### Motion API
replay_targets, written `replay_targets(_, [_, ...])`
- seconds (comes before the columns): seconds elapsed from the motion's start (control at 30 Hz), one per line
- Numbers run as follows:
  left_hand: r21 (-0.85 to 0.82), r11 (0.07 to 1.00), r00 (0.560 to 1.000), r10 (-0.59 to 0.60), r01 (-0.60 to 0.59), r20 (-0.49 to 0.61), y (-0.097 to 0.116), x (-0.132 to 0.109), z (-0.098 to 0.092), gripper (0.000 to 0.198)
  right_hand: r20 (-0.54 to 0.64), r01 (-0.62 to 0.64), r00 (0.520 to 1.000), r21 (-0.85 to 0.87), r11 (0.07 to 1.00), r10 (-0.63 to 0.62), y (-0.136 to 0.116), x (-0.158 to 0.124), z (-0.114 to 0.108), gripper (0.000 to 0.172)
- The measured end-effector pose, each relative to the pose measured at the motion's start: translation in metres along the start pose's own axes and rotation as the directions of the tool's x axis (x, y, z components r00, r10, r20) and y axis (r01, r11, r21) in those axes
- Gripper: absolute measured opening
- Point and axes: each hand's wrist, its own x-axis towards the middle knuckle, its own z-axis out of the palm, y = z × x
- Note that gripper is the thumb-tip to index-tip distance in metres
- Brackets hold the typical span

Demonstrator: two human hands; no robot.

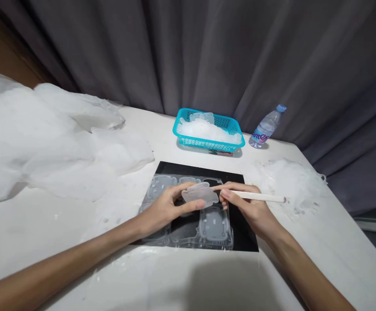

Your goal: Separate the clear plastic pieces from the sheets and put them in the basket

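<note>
Left hand (165, 208), reaching in from lower left, pinches translucent piece (199, 196) above black board (244, 235). Right hand (255, 211), from lower right, grips white pen-like tool (265, 197) beside it. Tool's near-piece end hard to make out; clear sheet (215, 223) partly covered by hands.

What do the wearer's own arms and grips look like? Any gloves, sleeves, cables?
Left grip and right grip: human hands, no gloves, no rings visible. Left forearm and right forearm: slender, narrowing toward the wrist, bare as far as the frame shows. No sleeve, watch, bracelet, cable or marking visible on either side.
</note>
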Motion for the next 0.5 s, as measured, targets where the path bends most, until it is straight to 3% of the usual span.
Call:
replay_targets(0.1, [-0.161, 0.986, 0.997, -0.031, 0.042, 0.069, -0.001, 0.002, 0.000, 0.033, 0.059, -0.162, 0.987, 0.220, 0.962, 0.153, 0.012, 0.003, 0.000, 0.028])
replay_targets(0.2, [-0.232, 0.970, 0.991, -0.047, 0.075, 0.124, 0.000, 0.002, 0.001, 0.029, 0.082, -0.243, 0.970, 0.321, 0.915, 0.229, 0.016, 0.004, -0.002, 0.032])
replay_targets(0.5, [-0.247, 0.963, 0.991, -0.082, 0.105, 0.105, -0.001, 0.003, 0.002, 0.027, 0.132, -0.318, 0.948, 0.341, 0.885, 0.290, 0.016, 0.001, -0.002, 0.032])
